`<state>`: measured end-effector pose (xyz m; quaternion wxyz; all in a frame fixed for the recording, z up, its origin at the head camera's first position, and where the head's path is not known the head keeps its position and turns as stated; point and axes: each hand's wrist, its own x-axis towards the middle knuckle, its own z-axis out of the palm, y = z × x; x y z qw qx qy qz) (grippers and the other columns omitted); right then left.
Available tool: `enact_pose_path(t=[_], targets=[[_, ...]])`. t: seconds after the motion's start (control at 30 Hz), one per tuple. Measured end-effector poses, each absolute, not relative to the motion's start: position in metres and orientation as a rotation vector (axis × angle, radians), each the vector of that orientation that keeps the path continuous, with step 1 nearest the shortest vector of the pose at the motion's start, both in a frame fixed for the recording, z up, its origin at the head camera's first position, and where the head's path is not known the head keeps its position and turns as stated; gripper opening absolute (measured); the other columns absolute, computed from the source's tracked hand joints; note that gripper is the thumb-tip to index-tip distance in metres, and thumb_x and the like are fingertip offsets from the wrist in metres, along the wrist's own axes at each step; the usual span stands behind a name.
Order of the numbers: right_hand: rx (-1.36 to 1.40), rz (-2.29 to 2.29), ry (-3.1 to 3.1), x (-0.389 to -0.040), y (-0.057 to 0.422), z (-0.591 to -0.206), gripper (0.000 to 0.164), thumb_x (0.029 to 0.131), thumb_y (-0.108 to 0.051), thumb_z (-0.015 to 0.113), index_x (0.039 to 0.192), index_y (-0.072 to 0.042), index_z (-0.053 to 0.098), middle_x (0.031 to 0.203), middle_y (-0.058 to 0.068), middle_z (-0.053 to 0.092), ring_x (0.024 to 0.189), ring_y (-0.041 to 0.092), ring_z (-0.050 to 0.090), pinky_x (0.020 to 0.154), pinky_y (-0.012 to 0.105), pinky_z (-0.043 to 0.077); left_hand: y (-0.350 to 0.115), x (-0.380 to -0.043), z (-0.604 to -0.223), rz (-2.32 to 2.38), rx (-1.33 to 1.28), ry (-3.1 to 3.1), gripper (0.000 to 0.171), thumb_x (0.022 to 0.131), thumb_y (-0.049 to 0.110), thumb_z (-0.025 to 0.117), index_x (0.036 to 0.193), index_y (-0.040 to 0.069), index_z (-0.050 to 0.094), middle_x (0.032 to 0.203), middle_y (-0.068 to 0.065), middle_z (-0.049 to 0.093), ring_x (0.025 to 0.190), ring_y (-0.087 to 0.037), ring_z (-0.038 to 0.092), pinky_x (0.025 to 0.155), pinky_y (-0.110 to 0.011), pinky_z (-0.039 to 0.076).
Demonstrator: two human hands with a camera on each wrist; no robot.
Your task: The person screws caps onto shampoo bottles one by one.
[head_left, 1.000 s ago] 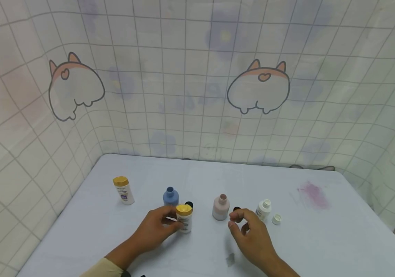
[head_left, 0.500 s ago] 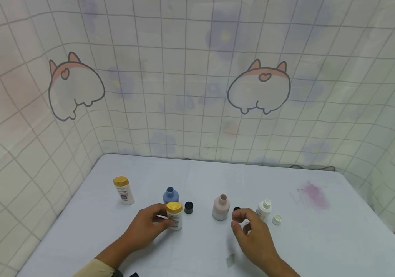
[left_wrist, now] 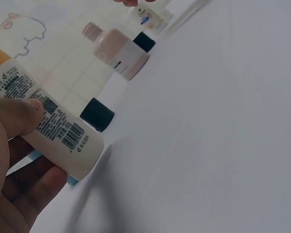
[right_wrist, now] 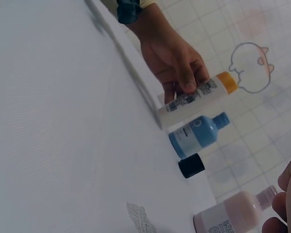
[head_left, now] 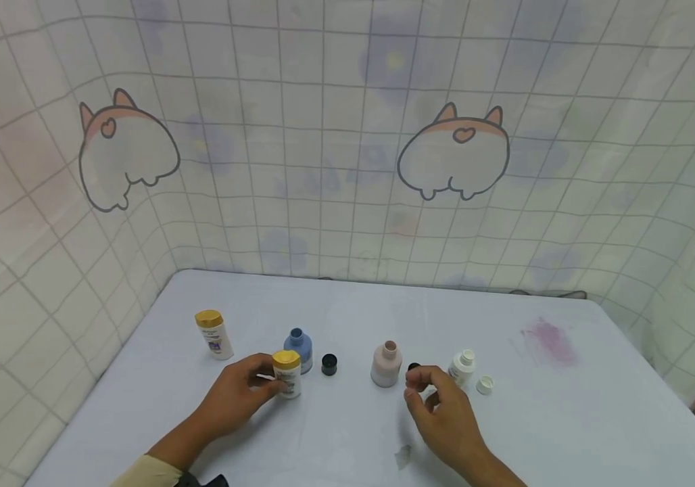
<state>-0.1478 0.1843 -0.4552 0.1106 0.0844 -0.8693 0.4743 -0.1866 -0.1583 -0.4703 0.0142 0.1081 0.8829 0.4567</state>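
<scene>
My left hand (head_left: 234, 396) grips a small white bottle with a yellow cap (head_left: 289, 383), thumb on its printed label, as the left wrist view shows. That bottle stands nearly upright, close over the table, in front of an uncapped blue bottle (head_left: 302, 348). My right hand (head_left: 447, 423) holds nothing; its fingers hang loosely curled. Behind it and to its left is an uncapped pink bottle (head_left: 386, 368). Just beyond its fingers are a partly hidden black cap (head_left: 413, 366) and an open white bottle (head_left: 462, 367), with a white cap (head_left: 485, 385) to the right.
A second white bottle with a yellow cap (head_left: 216, 339) stands at the table's left. Another black cap (head_left: 329, 365) lies between the blue and pink bottles. The white tabletop (head_left: 323, 453) carries a pink stain (head_left: 551, 343) at right. A tile-patterned curtain (head_left: 299, 176) hangs behind.
My left hand has moved left with the yellow-capped bottle, from in front of the black cap to in front of the blue bottle. The right hand has stayed nearly still.
</scene>
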Motion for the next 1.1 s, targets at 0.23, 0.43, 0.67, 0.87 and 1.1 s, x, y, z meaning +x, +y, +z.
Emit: enact_pose_path(t=[0.23,0.43,0.67,0.87,1.1], targets=[[0.222,1.38,-2.589,-0.148,0.184,-0.454,0.019,0.087,-0.01,0.066,0.102,-0.018,0.059,0.092,-0.009,0.059,0.082,0.01,0.056,0.062,0.022,0.05,-0.17,-0.187,-0.47,1.433,0.248,2.753,0.036,0.078,0.034,0.076,0.108,0.024,0.061,0.103,0.008,0.063,0.092,-0.007,0.061,0.081,-0.025,0.051],[0.214,1.368,-2.599,-0.148,0.184,-0.454,0.02,0.087,-0.009,0.065,0.102,-0.02,0.059,0.093,-0.007,0.062,0.084,0.006,0.054,0.063,0.022,0.049,-0.179,-0.187,-0.47,1.432,0.244,2.766,0.034,0.079,0.03,0.076,0.109,0.021,0.061,0.103,0.005,0.064,0.092,-0.01,0.062,0.081,-0.025,0.052],[0.226,1.381,-2.582,-0.147,0.184,-0.455,0.019,0.087,-0.009,0.066,0.102,-0.019,0.059,0.093,-0.009,0.061,0.084,0.007,0.055,0.063,0.022,0.049,-0.19,-0.189,-0.472,1.409,0.237,2.798,0.038,0.079,0.034,0.075,0.111,0.019,0.061,0.105,0.003,0.063,0.096,-0.011,0.061,0.081,-0.023,0.051],[0.192,1.367,-2.615,-0.146,0.185,-0.455,0.016,0.088,-0.011,0.065,0.102,-0.016,0.06,0.091,-0.01,0.057,0.076,0.012,0.057,0.062,0.022,0.049,-0.199,-0.188,-0.472,1.386,0.235,2.812,0.043,0.079,0.039,0.073,0.114,0.017,0.06,0.107,0.002,0.063,0.098,-0.013,0.061,0.082,-0.024,0.051],[0.172,1.364,-2.628,-0.146,0.185,-0.456,0.017,0.087,-0.011,0.065,0.102,-0.018,0.06,0.091,-0.011,0.057,0.077,0.011,0.057,0.062,0.022,0.049,-0.209,-0.187,-0.472,1.379,0.232,2.847,0.045,0.081,0.04,0.071,0.116,0.015,0.059,0.107,0.0,0.063,0.098,-0.014,0.061,0.081,-0.025,0.051]])
